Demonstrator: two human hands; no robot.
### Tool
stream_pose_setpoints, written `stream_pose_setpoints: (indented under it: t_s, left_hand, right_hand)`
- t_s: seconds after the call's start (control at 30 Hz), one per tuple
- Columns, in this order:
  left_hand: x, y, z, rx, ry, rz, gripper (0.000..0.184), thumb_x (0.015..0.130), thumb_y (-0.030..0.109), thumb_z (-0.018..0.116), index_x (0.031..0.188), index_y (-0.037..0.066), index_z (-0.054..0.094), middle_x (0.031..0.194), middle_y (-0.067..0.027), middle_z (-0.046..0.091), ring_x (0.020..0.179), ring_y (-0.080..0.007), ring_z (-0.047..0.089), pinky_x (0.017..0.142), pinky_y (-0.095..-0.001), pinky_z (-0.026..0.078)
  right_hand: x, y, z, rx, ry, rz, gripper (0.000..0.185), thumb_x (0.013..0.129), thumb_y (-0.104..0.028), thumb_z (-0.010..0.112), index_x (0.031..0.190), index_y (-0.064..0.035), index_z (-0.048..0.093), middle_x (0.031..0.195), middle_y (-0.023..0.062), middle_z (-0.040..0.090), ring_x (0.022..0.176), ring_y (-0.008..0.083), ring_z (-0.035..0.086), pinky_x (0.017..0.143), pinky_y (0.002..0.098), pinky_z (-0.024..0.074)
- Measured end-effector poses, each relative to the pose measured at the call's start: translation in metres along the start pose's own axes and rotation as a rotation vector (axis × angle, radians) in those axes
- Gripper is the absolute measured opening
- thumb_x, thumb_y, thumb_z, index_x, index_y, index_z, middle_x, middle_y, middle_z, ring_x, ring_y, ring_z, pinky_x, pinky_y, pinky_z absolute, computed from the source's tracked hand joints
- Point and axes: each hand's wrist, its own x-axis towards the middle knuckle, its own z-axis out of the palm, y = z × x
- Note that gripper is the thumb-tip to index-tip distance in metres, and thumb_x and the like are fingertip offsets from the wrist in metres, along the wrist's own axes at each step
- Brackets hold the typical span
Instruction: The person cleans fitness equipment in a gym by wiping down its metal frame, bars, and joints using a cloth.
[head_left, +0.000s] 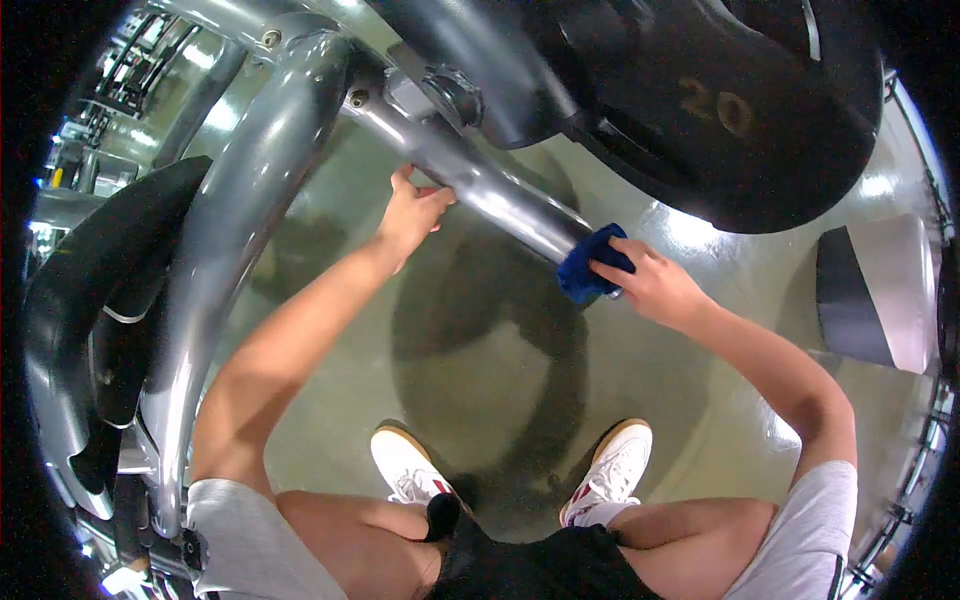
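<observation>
A dark blue cloth is wrapped over the lower end of a shiny grey metal tube. My right hand is closed on the cloth and presses it against the tube. Farther up, my left hand is at the tube's lower edge, its thumb and bent fingers apart. Its fingertips seem to touch the metal, and I see nothing held in it. The tube slopes down from a bolted joint at the upper left.
A large black weight plate marked 20 hangs at upper right. A thick curved frame tube and black pad stand on the left. A grey-white block sits on the shiny floor at right. Two white shoes are below.
</observation>
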Motion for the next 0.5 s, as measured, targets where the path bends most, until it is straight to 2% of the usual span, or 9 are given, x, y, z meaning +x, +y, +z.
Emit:
stream_pose_setpoints:
  t_s: [0.1,0.2,0.27,0.3,0.37,0.4,0.43,0.47,0.5]
  left_hand:
    - [-0.002,-0.008,-0.002,0.043,-0.039,0.037,0.086,0.075,0.024,0.064,0.136,-0.005,0.012,0.104,-0.0116,0.052,0.085,-0.0173,0.054,0.072,-0.0291,0.048]
    - [-0.008,-0.010,-0.002,0.075,-0.064,0.054,0.077,0.077,0.024,0.064,0.133,-0.005,0.019,0.102,-0.0108,0.053,0.080,-0.0155,0.054,0.069,-0.0285,0.047]
    - [-0.011,-0.013,-0.001,0.090,-0.062,0.046,0.073,0.077,0.023,0.063,0.132,-0.004,0.023,0.100,-0.0101,0.054,0.078,-0.0147,0.053,0.068,-0.0283,0.047]
    - [-0.012,-0.015,-0.001,0.116,-0.072,0.055,0.064,0.079,0.024,0.062,0.128,-0.002,0.030,0.099,-0.0090,0.055,0.078,-0.0146,0.054,0.069,-0.0284,0.047]
    - [-0.015,-0.017,-0.002,0.140,-0.087,0.063,0.057,0.080,0.024,0.060,0.125,-0.001,0.036,0.098,-0.0079,0.056,0.079,-0.0144,0.055,0.070,-0.0286,0.047]
    - [-0.017,-0.017,-0.003,0.158,-0.194,0.039,0.044,0.086,0.026,0.055,0.121,0.002,0.042,0.101,-0.0077,0.058,0.087,-0.0147,0.057,0.075,-0.0300,0.047]
    - [-0.019,-0.015,-0.003,0.178,-0.302,0.017,0.035,0.091,0.028,0.050,0.117,0.005,0.048,0.104,-0.0075,0.060,0.095,-0.0149,0.058,0.080,-0.0314,0.047]
    - [-0.022,-0.012,0.000,0.182,-0.303,0.023,0.035,0.091,0.028,0.050,0.117,0.005,0.048,0.104,-0.0075,0.060,0.095,-0.0149,0.058,0.080,-0.0314,0.047]
    - [-0.029,-0.008,0.004,0.138,-0.408,0.030,0.034,0.093,0.031,0.046,0.114,0.005,0.051,0.106,-0.0080,0.060,0.097,-0.0159,0.059,0.081,-0.0315,0.046]
  right_hand:
    - [-0.023,0.004,-0.006,0.048,-0.025,-0.020,0.056,0.069,-0.003,0.059,0.122,-0.0224,0.054,0.120,0.0138,0.046,0.104,0.0374,0.053,0.081,0.0388,0.0528]
    - [-0.030,-0.002,-0.022,0.061,-0.018,0.027,0.047,0.068,-0.003,0.059,0.111,-0.0209,0.062,0.116,0.0106,0.049,0.099,0.0338,0.056,0.079,0.0380,0.0530]
    - [-0.028,-0.004,-0.037,0.266,-0.135,0.232,0.035,0.069,-0.007,0.056,0.100,-0.0157,0.068,0.097,0.0117,0.056,0.092,0.0262,0.061,0.076,0.0335,0.0525]
    - [-0.028,0.001,-0.034,0.265,-0.138,0.236,0.035,0.069,-0.007,0.056,0.100,-0.0157,0.068,0.097,0.0117,0.056,0.092,0.0262,0.061,0.076,0.0335,0.0525]
    - [-0.025,0.017,-0.020,0.860,0.041,0.387,0.018,0.071,-0.013,0.052,0.082,-0.0087,0.067,0.070,0.0073,0.054,0.069,0.0160,0.058,0.058,0.0302,0.0472]
    - [-0.023,0.020,-0.017,0.857,0.042,0.390,0.018,0.071,-0.013,0.052,0.082,-0.0087,0.067,0.070,0.0073,0.054,0.069,0.0160,0.058,0.058,0.0302,0.0472]
    - [-0.019,0.023,-0.014,1.106,-0.021,0.566,0.013,0.073,-0.015,0.050,0.075,-0.0081,0.061,0.064,0.0042,0.049,0.063,0.0131,0.051,0.052,0.0291,0.0399]
    - [-0.015,0.021,-0.013,1.356,-0.084,0.741,0.015,0.075,-0.017,0.048,0.067,-0.0076,0.056,0.058,0.0012,0.044,0.056,0.0102,0.045,0.047,0.0279,0.0326]
    - [-0.005,0.005,-0.041,1.420,-0.144,0.729,0.016,0.076,-0.019,0.048,0.063,-0.0105,0.046,0.062,-0.0032,0.040,0.052,0.0084,0.034,0.044,0.0263,0.0213]
